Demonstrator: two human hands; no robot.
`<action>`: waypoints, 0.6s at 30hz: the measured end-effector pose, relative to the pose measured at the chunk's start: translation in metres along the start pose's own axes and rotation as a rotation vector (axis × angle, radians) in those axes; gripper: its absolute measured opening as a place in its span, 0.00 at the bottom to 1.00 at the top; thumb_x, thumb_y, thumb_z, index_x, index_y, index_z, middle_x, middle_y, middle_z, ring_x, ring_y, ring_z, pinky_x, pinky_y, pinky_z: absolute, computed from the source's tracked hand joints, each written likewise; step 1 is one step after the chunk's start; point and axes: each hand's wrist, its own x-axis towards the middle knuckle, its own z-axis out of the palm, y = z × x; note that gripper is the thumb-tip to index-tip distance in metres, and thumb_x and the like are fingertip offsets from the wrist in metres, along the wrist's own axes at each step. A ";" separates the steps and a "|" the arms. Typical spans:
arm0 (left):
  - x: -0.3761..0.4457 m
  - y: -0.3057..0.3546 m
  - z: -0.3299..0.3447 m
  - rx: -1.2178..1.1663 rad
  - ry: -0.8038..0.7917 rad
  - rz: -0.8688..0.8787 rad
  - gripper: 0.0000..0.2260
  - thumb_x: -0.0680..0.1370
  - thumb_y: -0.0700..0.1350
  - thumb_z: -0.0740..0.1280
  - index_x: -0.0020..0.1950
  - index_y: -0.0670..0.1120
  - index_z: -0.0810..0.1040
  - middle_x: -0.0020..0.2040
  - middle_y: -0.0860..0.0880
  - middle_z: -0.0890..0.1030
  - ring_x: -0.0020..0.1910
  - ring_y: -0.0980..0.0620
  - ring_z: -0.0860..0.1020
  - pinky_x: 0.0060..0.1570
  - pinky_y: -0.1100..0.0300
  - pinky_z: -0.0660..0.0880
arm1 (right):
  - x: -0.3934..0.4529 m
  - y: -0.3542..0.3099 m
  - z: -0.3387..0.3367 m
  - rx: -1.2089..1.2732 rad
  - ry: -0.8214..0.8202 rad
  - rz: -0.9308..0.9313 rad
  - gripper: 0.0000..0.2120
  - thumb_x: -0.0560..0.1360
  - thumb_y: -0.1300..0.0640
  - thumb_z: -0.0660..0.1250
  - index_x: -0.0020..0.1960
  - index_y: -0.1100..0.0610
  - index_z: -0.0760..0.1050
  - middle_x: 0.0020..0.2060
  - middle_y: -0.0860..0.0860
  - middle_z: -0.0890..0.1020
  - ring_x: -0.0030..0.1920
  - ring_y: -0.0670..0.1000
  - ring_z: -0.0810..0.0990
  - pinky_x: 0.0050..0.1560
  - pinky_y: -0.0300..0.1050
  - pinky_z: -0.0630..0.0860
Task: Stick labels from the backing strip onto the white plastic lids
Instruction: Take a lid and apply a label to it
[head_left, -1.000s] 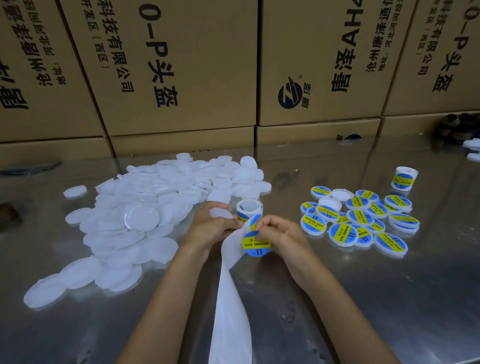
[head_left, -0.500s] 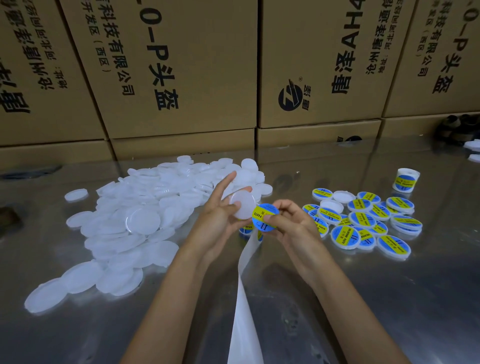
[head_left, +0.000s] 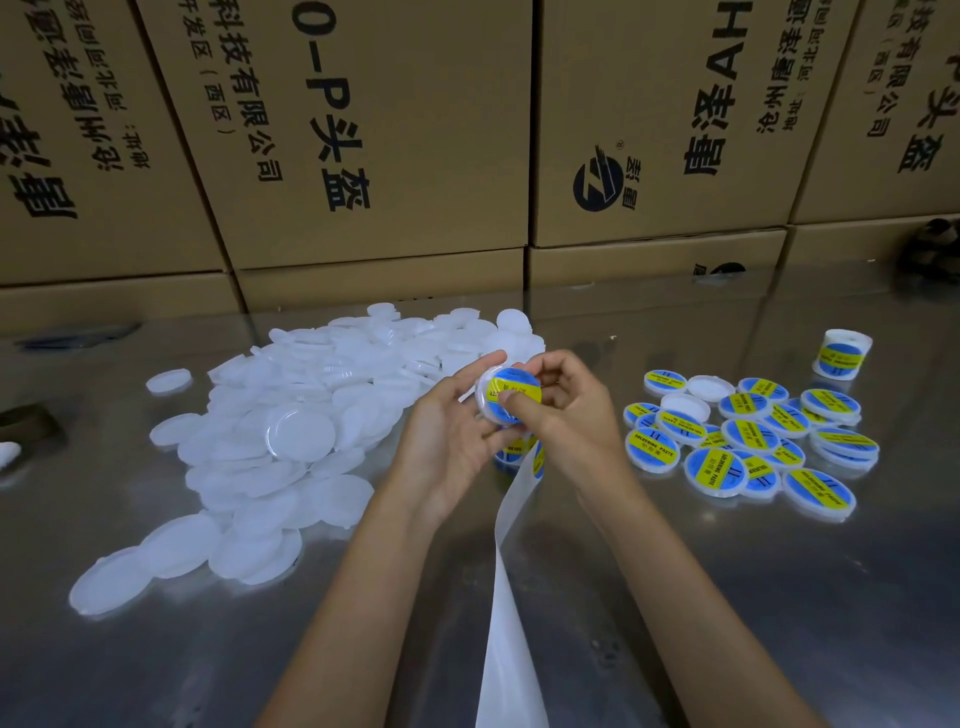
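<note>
My left hand (head_left: 447, 436) holds a white plastic lid (head_left: 485, 402) by its rim, above the steel table. A blue and yellow round label (head_left: 511, 387) lies on the lid's face. My right hand (head_left: 566, 410) curls over the lid, its thumb pressing on the label. Below the hands sits the label roll (head_left: 511, 454), mostly hidden, and its empty white backing strip (head_left: 511, 597) runs down toward me. A big heap of bare white lids (head_left: 291, 431) lies to the left. Several labelled lids (head_left: 748, 441) are spread to the right.
The shiny steel table (head_left: 727, 597) reflects the cardboard boxes (head_left: 363, 135) stacked along its far edge. A second label roll (head_left: 844, 356) stands at the far right. A stray bare lid (head_left: 169, 380) lies left of the heap. Dark objects (head_left: 932, 249) sit at the far right corner.
The label peeled from the strip now lies on the lid in my left hand. My right thumb has come over it and presses it down. Both hands rose slightly.
</note>
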 end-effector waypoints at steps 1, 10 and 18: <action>0.000 0.000 0.000 0.010 0.000 0.001 0.17 0.79 0.40 0.61 0.66 0.40 0.79 0.61 0.36 0.82 0.61 0.37 0.81 0.57 0.46 0.80 | 0.000 0.002 0.002 0.003 0.016 -0.008 0.13 0.71 0.69 0.72 0.44 0.53 0.75 0.41 0.51 0.82 0.39 0.46 0.81 0.43 0.46 0.80; -0.001 -0.002 0.003 0.086 -0.001 0.010 0.16 0.81 0.40 0.58 0.66 0.42 0.79 0.61 0.37 0.82 0.56 0.41 0.82 0.53 0.51 0.81 | -0.002 0.010 0.005 0.025 0.057 -0.049 0.14 0.71 0.69 0.73 0.45 0.52 0.74 0.42 0.51 0.81 0.39 0.44 0.82 0.40 0.37 0.78; -0.002 -0.002 0.005 0.158 -0.018 0.022 0.15 0.82 0.39 0.57 0.65 0.43 0.78 0.59 0.39 0.83 0.52 0.43 0.84 0.50 0.53 0.82 | -0.004 0.011 0.004 -0.019 0.072 -0.069 0.12 0.72 0.68 0.73 0.46 0.54 0.74 0.42 0.50 0.81 0.38 0.44 0.81 0.39 0.38 0.78</action>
